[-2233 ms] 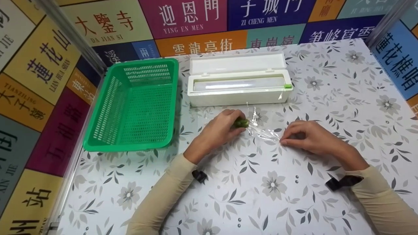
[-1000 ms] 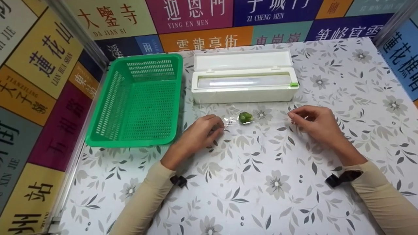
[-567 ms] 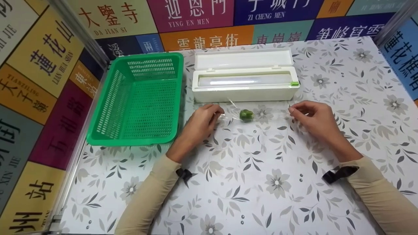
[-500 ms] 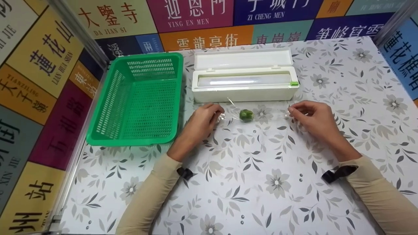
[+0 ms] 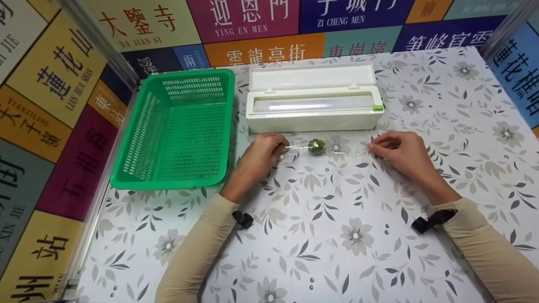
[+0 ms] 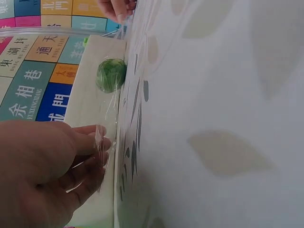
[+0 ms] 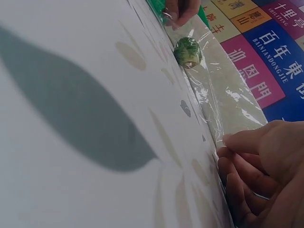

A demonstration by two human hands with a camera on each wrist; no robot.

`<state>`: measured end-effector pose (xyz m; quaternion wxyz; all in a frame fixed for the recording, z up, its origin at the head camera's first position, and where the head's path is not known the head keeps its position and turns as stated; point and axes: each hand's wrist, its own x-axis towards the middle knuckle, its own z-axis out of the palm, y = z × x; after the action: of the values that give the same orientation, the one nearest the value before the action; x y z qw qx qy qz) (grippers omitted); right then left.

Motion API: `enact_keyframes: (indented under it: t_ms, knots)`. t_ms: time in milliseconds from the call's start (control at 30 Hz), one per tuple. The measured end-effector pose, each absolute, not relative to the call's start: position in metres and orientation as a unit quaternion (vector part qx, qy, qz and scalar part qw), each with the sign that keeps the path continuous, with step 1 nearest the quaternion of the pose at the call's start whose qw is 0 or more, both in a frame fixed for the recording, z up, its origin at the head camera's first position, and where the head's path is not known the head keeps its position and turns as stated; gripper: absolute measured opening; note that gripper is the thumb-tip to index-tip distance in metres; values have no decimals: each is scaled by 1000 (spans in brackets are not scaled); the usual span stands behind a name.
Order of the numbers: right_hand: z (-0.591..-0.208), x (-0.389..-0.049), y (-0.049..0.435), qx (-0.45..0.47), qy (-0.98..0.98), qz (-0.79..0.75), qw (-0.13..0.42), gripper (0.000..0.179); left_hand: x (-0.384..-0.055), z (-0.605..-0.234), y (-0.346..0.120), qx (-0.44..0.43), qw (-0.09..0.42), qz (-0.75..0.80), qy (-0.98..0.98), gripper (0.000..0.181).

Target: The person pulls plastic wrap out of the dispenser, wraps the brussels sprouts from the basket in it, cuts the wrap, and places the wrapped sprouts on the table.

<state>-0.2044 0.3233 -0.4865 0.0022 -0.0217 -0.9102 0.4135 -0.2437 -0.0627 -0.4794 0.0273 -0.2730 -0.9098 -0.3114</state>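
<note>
A small round green Brussels sprout (image 5: 317, 147) lies inside a narrow strip of clear cling film (image 6: 111, 107), midway between my two hands. My left hand (image 5: 263, 153) pinches the film's left end between thumb and fingers. At the other end, my right hand (image 5: 400, 151) pinches the film with thumb and forefinger. Both wrist views show the film stretched from hand to hand, with the sprout (image 7: 187, 52) wrapped in it close over the table. In the right wrist view, the sprout's pale cut base faces the camera.
Behind the hands stands a white cling film box (image 5: 313, 123), its lid raised, a roll (image 5: 313, 103) inside and a green slider (image 5: 377, 108) at the right. A green plastic basket (image 5: 168, 185) sits to the left on the flower-patterned table (image 5: 337, 261). Printed panels wall the back and sides.
My left hand has let go of the sprout and moved left to the film's end. My right hand has shifted away from me along the film. The sprout has turned over between them.
</note>
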Motion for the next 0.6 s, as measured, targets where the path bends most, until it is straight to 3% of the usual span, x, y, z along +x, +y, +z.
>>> enact_keyframes:
  t_ms: [167, 300, 400, 500, 600]
  knots:
    - [-486, -204, 322, -16, -911, 412, -1, 31, -243, -478, -60, -255, 29, -312, -915, 26]
    - [-486, -204, 322, -14, -912, 410, -7, 31, -239, -473, -55, -248, 84, -310, -914, 38]
    - [-485, -204, 322, -11, -914, 406, -11, 32, -233, -466, -44, -286, 109, -300, -904, 31]
    - [-485, -204, 323, -13, -913, 407, -13, 33, -229, -460, -28, -343, 90, -270, -895, 20]
    - [-486, -204, 324, -15, -912, 410, -18, 33, -230, -458, -12, -370, 53, -234, -898, 26]
